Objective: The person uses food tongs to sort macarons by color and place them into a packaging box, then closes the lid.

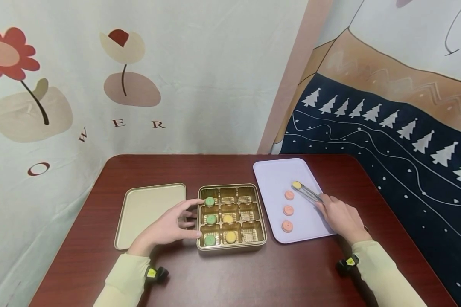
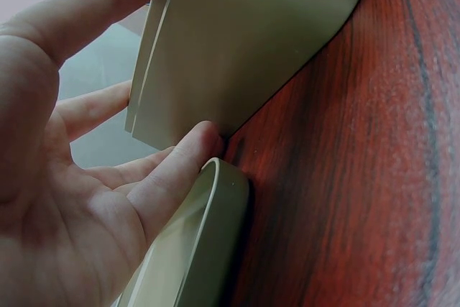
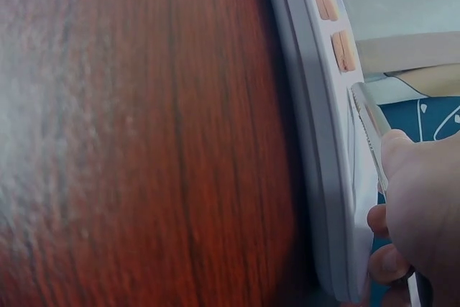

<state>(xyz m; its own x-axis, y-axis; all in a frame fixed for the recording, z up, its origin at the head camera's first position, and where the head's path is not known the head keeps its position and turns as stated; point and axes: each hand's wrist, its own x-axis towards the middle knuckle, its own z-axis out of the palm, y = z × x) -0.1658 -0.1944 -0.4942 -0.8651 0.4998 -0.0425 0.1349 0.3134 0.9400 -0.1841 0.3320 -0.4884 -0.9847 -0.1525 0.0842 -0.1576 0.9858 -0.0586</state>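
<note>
A gold tin (image 1: 250, 212) with square compartments stands at the middle of the table. Three green macarons (image 1: 210, 240) fill its left column's compartments, one in each; yellow macarons (image 1: 230, 237) lie in the middle and front compartments of the middle column. My left hand (image 1: 173, 224), fingers spread, touches the tin's left side, as the left wrist view also shows. In my right hand (image 1: 339, 216) I hold metal tongs (image 1: 309, 193) over the lilac tray (image 1: 269, 179). Their tips are at a yellow macaron (image 1: 296, 185); whether it is lifted I cannot tell. Several pink macarons (image 1: 288, 210) lie in a line nearby.
A pale gold lid (image 1: 150, 204) lies left of the tin, partly under my left forearm and hand in the head view. The dark red wooden table (image 1: 253, 277) meets a printed curtain (image 1: 199, 106) at the back.
</note>
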